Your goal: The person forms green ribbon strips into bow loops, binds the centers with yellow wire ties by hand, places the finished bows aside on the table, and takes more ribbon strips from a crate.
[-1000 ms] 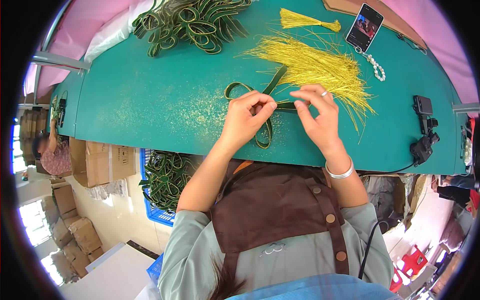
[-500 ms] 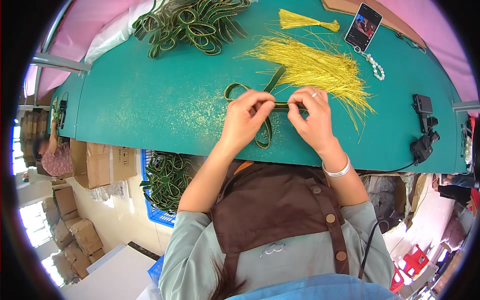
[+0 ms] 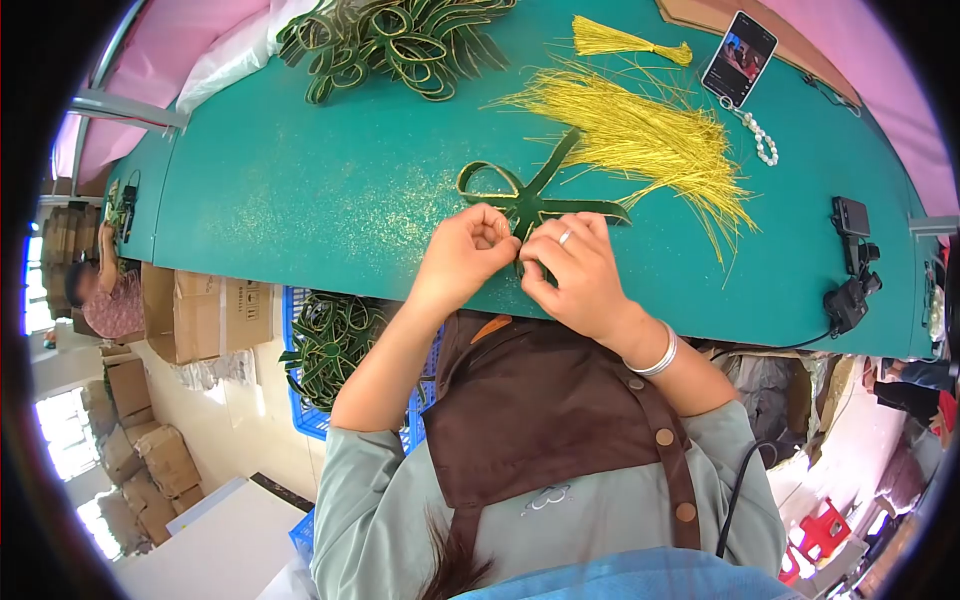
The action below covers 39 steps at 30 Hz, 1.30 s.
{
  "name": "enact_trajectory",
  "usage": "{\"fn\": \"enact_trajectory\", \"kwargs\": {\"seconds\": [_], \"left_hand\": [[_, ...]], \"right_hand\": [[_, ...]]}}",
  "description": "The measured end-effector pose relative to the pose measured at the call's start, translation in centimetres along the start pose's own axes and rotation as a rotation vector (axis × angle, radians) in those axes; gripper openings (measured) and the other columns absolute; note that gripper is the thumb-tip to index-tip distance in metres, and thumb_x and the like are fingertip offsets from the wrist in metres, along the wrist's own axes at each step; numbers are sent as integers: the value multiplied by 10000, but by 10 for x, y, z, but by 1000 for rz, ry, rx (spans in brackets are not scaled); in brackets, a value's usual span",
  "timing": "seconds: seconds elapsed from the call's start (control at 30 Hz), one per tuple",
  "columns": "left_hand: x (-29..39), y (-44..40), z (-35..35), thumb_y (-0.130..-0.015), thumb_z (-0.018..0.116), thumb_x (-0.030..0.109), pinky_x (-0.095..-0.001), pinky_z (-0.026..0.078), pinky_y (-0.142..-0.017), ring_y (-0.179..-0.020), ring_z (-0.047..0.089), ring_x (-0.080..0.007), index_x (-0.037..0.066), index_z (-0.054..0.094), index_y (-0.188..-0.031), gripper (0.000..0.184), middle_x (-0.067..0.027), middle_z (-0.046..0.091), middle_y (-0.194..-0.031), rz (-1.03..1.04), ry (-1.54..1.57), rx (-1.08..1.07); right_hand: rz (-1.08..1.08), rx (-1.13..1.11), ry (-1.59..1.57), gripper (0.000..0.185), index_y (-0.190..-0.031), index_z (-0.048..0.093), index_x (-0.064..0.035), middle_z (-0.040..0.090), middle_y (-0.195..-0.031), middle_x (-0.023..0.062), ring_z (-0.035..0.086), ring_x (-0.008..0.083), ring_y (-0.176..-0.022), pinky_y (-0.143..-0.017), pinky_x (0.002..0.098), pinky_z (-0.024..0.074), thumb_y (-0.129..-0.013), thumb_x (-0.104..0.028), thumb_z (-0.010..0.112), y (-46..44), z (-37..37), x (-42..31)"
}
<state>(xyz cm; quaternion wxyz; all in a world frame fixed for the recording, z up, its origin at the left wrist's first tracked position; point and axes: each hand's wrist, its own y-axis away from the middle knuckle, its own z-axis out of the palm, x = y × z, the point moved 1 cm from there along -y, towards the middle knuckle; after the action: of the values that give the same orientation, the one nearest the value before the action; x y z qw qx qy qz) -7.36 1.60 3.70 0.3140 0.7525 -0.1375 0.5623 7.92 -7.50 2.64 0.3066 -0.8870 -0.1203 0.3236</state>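
A dark green ribbon bow with gold edges (image 3: 545,178) lies on the table close to me. One loop curls to its left, and straight tails reach up and to the right. My left hand (image 3: 468,252) is closed, thumb and forefinger pinching the bow's near part. Right beside it, my right hand (image 3: 578,265) grips the same near part, its fingertips almost touching the left ones. Both hands hide the ribbon between them. Just beyond the bow spreads a loose pile of thin gold wire ties (image 3: 650,135).
A heap of green ribbon loops (image 3: 400,45) lies at the far left, a bundled gold bunch (image 3: 630,40) and a phone (image 3: 740,60) at the back. Black devices (image 3: 850,265) stand at right. A blue basket (image 3: 310,422) holds more bows below. Another person (image 3: 112,305) sits far left.
Both hands have moved down and closer together, from the bow's right tail to its near part. The right tail now lies free on the table.
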Motion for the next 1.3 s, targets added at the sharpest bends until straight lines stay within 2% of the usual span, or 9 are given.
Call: {"fn": "enact_trajectory", "kwargs": {"seconds": [0.1,0.23,0.3,0.4,0.5,0.7,0.9,1.13,1.3], "left_hand": [[2,1,5,-821,690,18,-323,492,-661,-693,626,-189,66,614,-868,101,-25,649,-788,348,-651,345],[-4,-4,13,-812,754,75,-382,494,-643,-759,625,-249,87,638,-847,122,-28,629,-812,639,-778,609],[-15,-8,13,-797,807,95,-346,488,-782,-884,598,-227,61,705,-887,140,-40,617,-879,693,-568,653],[-21,-9,11,-762,859,177,-354,474,-808,-941,542,-239,108,771,-899,177,-37,578,-948,623,-434,533],[-24,-13,11,-776,849,166,-362,452,-881,-989,514,-233,110,792,-912,158,-46,559,-968,539,-347,372],[-20,-15,13,-789,820,146,-373,428,-922,-1003,516,-237,79,771,-894,133,-51,556,-971,454,-292,304],[-17,-11,20,-761,789,127,-396,388,-878,-978,515,-247,100,744,-834,90,-28,561,-984,563,-543,482],[-10,-5,22,-768,782,124,-409,373,-882,-994,510,-246,110,736,-829,78,-9,565,-992,638,-685,483],[-14,-8,6,-828,776,144,-396,394,-970,-1114,520,-259,100,735,-914,105,-32,605,-1105,565,-431,186]], "right_hand": [[28,-18,20,176,-842,617,-101,612,-851,19,582,214,-808,-834,381,408,-725,-13,713,-1,5,4],[101,-11,-11,146,-842,616,-96,614,-846,29,587,221,-808,-817,374,400,-744,-31,703,-6,8,11],[140,-13,-25,140,-845,618,-96,613,-844,32,590,227,-810,-812,373,399,-748,-38,701,-8,8,16],[215,-23,-39,128,-859,624,-92,613,-847,37,596,228,-799,-796,369,403,-768,-43,699,-11,8,25],[249,2,-95,80,-863,628,-77,620,-842,34,601,224,-755,-770,351,420,-819,-53,691,-12,12,29],[242,21,-92,81,-888,657,-77,652,-870,33,608,218,-739,-753,338,428,-831,-44,705,-13,10,29],[92,97,-1,131,-903,684,-94,672,-880,12,612,201,-782,-767,336,425,-802,-43,749,-14,1,24],[-1,11,92,162,-888,651,-106,643,-884,11,598,222,-810,-782,349,413,-775,-52,753,-20,-2,25],[54,-84,32,178,-925,613,-108,624,-899,23,586,226,-808,-809,357,407,-801,-61,733,-17,0,36]]}}
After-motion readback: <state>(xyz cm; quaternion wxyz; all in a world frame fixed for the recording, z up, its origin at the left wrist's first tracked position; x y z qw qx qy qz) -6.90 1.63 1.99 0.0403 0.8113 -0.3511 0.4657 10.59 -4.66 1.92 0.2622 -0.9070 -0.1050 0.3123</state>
